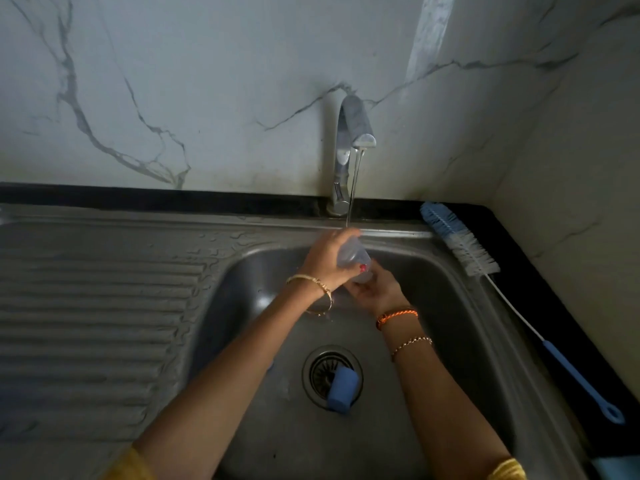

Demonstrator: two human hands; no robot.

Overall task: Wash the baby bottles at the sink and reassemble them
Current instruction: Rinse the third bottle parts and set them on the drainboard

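A clear baby bottle (353, 254) is held tilted over the steel sink (460, 306), under a thin stream of water from the tap (356, 126). My left hand (327, 258) grips the bottle's body from the left. My right hand (375, 289) curls round the bottle's lower end from below, which hides that end. A blue cap (341, 393) lies on the drain at the sink's bottom.
A long blue and white bottle brush (464, 247) lies on the black counter right of the sink, its handle running toward me. A ribbed draining board (93, 306) fills the left. A marble wall stands behind. A blue object (618, 467) shows at the bottom right.
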